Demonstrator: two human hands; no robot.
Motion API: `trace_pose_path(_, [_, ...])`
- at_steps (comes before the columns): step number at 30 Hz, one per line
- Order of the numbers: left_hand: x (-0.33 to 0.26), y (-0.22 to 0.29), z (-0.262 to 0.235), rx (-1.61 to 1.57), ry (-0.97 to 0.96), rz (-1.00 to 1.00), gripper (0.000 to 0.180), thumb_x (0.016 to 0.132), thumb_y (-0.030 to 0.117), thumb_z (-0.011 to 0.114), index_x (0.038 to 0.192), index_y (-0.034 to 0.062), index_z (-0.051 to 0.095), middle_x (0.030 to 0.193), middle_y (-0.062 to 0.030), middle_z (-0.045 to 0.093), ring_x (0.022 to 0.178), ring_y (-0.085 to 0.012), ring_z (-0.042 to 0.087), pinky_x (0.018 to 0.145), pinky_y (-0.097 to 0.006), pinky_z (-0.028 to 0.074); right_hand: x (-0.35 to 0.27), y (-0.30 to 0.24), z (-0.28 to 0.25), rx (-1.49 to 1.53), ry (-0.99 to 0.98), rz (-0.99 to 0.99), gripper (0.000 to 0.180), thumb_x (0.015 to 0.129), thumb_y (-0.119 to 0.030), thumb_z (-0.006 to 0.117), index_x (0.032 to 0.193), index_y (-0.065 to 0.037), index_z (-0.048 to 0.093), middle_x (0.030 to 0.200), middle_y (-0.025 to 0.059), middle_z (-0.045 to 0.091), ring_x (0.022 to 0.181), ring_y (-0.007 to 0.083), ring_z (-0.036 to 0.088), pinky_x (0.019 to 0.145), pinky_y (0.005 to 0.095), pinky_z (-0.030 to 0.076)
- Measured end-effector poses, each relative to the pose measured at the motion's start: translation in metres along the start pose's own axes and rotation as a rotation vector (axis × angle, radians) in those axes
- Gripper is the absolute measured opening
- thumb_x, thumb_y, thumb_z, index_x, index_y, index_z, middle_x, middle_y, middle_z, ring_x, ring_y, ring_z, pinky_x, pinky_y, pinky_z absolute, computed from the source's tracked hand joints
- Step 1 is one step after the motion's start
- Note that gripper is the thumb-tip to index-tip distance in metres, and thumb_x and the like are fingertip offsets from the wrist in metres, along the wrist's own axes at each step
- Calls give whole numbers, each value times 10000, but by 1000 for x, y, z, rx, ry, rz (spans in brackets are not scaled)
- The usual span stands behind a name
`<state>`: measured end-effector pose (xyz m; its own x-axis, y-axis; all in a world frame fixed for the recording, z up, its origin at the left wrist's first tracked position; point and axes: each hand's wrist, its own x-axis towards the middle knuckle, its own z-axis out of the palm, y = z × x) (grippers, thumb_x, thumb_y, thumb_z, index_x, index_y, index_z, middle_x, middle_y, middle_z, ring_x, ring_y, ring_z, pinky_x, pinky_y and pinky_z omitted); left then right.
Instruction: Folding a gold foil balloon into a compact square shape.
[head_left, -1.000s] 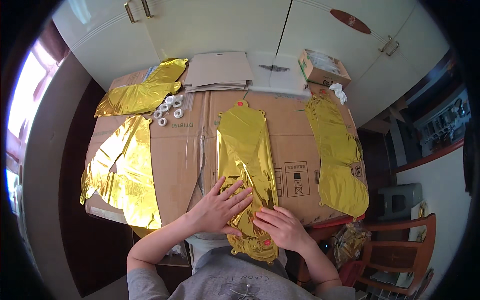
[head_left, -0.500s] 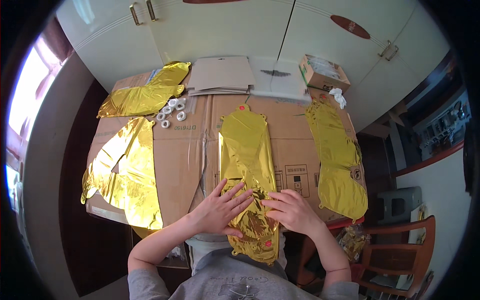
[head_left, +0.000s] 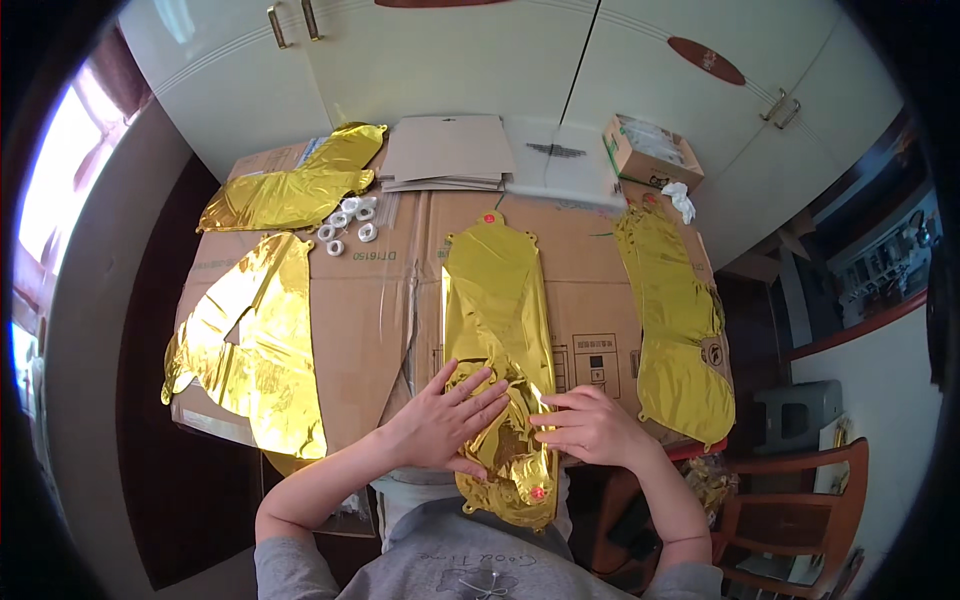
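A gold foil balloon [head_left: 492,290], flat and elongated with small tabs and a red dot near each end, lies lengthwise in front of me. Its near end is wrinkled and hangs past the cardboard's front edge. My left hand [head_left: 440,425] rests on its lower left part, fingers stretched and spread. At the balloon's right edge is my right hand [head_left: 590,425], its fingers apart and slightly bent, their tips at the foil. Whether those tips press on it is hard to see. Neither hand grips anything visible.
Cardboard [head_left: 360,310] covers the table. Other gold foil balloons lie at left [head_left: 275,340], back left [head_left: 290,195] and right [head_left: 680,330]. White ribbon rolls [head_left: 335,247], stacked grey boards [head_left: 447,150] and an open box [head_left: 650,155] sit behind. A wooden chair [head_left: 850,500] stands at right.
My right hand has shifted slightly right and the foil beside it has creased differently near the lower red dot. My left hand stays spread on the balloon. The view has moved a little.
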<state>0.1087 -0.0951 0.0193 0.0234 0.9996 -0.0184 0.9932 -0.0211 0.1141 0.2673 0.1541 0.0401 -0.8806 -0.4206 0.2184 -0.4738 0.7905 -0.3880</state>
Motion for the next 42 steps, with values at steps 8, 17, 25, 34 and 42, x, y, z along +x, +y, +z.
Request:
trace_pose_path(8, [0, -2, -7, -36, -46, 10, 1061, 833, 826, 298, 1426, -47, 410, 1521, -196, 371, 1461, -340, 260, 1188, -570, 108, 23, 6, 20, 222, 298, 285, 73, 854, -147, 712, 841, -78, 690, 790, 48, 688, 753, 233, 652, 728, 352, 454])
trace_pose_path(17, [-12, 1, -12, 85, -38, -197, 1021, 843, 769, 406, 1298, -141, 489, 1414, -334, 420, 1413, -466, 287, 1173, -567, 182, 42, 10, 43, -164, 431, 329, 110, 822, -183, 729, 794, -123, 640, 689, 9, 621, 700, 203, 583, 672, 358, 414])
trace_pose_path(25, [-16, 28, -16, -65, 97, -70, 953, 848, 702, 530, 1440, -31, 387, 1501, -287, 338, 1430, -445, 277, 1163, -559, 209, 41, 9, 42, -232, 402, 275, 123, 805, -206, 739, 792, -141, 636, 710, -11, 583, 727, 190, 565, 685, 356, 405])
trace_pose_path(34, [-26, 35, -10, -281, 472, -48, 975, 825, 661, 608, 1453, -32, 332, 1482, -292, 347, 1384, -506, 312, 1143, -582, 253, 21, 5, 25, 105, 324, 249, 136, 773, -81, 720, 895, -128, 684, 942, -4, 692, 954, 214, 631, 876, 376, 434])
trace_pose_path(42, [-29, 19, -8, -265, 190, -93, 915, 837, 648, 598, 1448, 2, 384, 1485, -238, 381, 1426, -411, 307, 1161, -571, 224, -9, -14, 19, -20, 123, 113, 242, 779, -123, 680, 1020, -140, 702, 1194, -1, 646, 1206, 200, 559, 1027, 427, 395])
